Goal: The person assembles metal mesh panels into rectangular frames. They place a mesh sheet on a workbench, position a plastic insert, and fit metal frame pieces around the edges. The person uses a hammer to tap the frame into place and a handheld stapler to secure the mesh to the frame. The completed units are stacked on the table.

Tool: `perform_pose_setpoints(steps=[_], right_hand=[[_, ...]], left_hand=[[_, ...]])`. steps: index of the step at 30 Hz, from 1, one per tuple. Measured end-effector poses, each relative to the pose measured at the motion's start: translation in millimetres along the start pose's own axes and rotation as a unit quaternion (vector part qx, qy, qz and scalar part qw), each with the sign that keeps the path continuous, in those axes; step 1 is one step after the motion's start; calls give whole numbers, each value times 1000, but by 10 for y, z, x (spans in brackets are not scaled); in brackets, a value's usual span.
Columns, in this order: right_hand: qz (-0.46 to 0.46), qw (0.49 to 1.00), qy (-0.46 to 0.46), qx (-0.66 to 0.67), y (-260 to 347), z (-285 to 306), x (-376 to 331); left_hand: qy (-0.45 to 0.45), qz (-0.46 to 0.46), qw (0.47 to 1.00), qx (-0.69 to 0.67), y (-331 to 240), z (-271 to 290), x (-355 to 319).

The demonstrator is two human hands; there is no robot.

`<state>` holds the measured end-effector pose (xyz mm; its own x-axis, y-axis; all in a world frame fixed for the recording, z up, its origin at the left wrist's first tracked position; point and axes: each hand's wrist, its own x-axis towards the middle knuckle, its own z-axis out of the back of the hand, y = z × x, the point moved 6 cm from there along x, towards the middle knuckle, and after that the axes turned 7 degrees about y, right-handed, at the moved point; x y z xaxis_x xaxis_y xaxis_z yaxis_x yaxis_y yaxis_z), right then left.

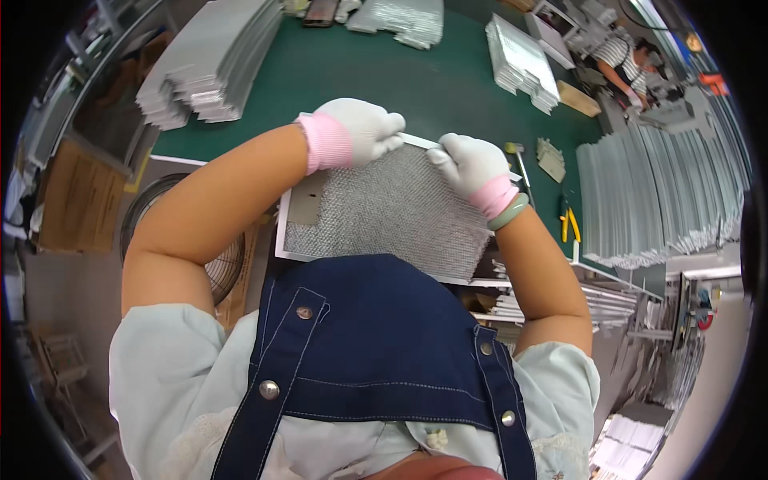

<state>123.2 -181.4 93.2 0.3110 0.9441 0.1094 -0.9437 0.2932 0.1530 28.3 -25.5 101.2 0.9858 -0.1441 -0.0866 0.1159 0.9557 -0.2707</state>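
A rectangular metal mesh filter panel [392,208] with a thin pale frame lies at the near edge of the green table, close to my apron. A plain grey plate [305,202] covers part of the mesh at its left. My left hand [362,132], in a white glove with a pink cuff, has its fingers curled on the panel's far frame edge. Gloved the same way, my right hand [474,166] grips that edge farther right, thumb and fingers closed on it. My fingertips partly cover the frame there.
Stacked grey metal sheets [210,68] stand at the far left of the green table [360,76]. Wrapped metal pieces [520,64] lie far right, with a hammer [520,160], yellow-handled pliers [570,220] and a long row of metal strips [664,188] nearer. A co-worker [628,68] works beyond.
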Motion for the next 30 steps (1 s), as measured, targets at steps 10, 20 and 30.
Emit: perform_pose_setpoints(steps=[10, 20, 30], right_hand=[[5, 999, 38, -3, -2, 22, 211], [-16, 979, 110, 171, -291, -384, 146], [25, 1000, 12, 11, -7, -52, 143]], left_hand=[[39, 23, 999, 8, 144, 48, 60], [7, 36, 999, 20, 328, -352, -91], [8, -14, 1000, -16, -117, -174, 248]])
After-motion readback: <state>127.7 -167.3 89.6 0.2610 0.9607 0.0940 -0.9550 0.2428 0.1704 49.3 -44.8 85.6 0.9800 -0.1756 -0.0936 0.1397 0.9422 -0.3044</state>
